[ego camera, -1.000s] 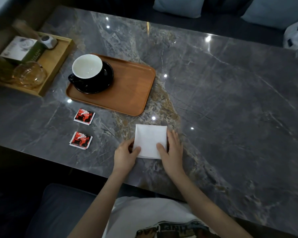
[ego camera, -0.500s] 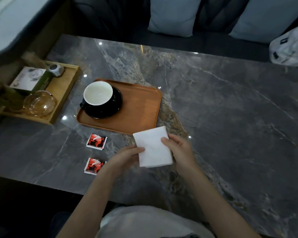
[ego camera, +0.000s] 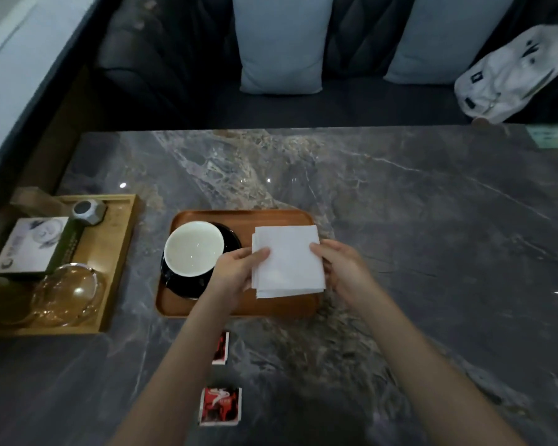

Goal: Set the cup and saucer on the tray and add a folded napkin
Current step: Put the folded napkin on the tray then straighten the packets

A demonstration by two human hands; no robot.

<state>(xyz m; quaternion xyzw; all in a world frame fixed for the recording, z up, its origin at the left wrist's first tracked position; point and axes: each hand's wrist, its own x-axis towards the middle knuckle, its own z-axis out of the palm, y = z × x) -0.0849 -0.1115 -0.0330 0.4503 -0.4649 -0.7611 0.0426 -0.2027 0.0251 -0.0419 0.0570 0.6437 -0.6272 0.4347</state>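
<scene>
Folded napkin [ego camera: 287, 262] over right half of tray [ego camera: 239, 217], pinched both sides: left hand [ego camera: 236, 272], right hand [ego camera: 342, 265]. Cup [ego camera: 194, 247] w/ saucer [ego camera: 229, 235] at tray left. Risk: napkin overhangs tray's right edge, or left hand nudges cup.

Dark marble table [ego camera: 432, 239], wooden tray [ego camera: 239, 309], bamboo tray [ego camera: 120, 252], two red sachets [ego camera: 220, 405]
</scene>
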